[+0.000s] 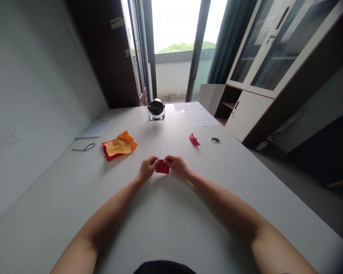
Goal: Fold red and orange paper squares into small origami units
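Note:
A small piece of folded red paper [162, 168] is held up between my two hands, just above the white table. Its upper left corner is pinched by my left hand [149, 167]. On the opposite side, the fingers of my right hand [175, 165] close on the upper right corner. The fingertips partly cover the paper's top edge. Beyond my right hand sits a folded red paper boat [194, 139]. To the left of my hands lie creased orange sheets [120, 144] on top of red paper.
A small round fan [156, 109] stands at the table's [160, 228] far end. White papers [202, 116] lie at the back right, near a roll of tape [215, 140]. A black cord [84, 147] and more paper [94, 128] are by the left wall.

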Action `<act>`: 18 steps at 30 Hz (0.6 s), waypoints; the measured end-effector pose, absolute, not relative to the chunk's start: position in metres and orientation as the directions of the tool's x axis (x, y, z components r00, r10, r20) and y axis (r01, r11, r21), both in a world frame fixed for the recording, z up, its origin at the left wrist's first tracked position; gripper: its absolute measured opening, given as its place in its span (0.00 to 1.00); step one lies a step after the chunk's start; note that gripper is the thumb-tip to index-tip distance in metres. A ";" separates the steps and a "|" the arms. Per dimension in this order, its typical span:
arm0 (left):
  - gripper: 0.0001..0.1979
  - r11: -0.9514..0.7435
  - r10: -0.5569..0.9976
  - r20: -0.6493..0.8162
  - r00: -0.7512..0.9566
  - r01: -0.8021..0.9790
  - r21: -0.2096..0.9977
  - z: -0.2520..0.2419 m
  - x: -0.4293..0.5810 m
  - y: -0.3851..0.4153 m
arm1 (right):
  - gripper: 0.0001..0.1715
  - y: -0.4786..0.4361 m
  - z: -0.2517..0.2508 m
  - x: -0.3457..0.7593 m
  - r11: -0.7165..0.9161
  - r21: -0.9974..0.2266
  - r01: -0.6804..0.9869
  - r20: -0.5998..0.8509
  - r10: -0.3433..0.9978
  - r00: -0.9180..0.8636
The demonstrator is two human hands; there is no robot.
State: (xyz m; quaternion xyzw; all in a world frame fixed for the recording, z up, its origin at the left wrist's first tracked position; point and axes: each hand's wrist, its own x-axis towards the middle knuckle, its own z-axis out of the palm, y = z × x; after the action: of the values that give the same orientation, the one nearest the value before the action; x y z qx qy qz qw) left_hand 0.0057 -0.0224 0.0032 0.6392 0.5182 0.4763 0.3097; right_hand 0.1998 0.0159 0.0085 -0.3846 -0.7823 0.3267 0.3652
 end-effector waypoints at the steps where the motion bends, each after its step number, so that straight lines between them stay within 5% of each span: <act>1: 0.16 -0.266 0.960 0.280 0.017 0.366 0.892 0.003 0.006 -0.022 | 0.15 0.016 0.009 0.200 0.498 -0.785 0.367 0.327 0.838 -0.438; 18: 0.17 -0.260 0.965 0.247 0.087 0.438 0.861 -0.003 0.001 -0.019 | 0.20 0.022 0.004 0.202 0.471 -0.818 0.331 0.371 0.871 -0.321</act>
State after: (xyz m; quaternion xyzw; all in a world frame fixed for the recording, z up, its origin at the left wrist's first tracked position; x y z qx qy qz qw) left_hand 0.0015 -0.0195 -0.0030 0.6694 0.5240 0.4265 0.3091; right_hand 0.2021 0.0217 0.0045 -0.4023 -0.7469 0.3207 0.4212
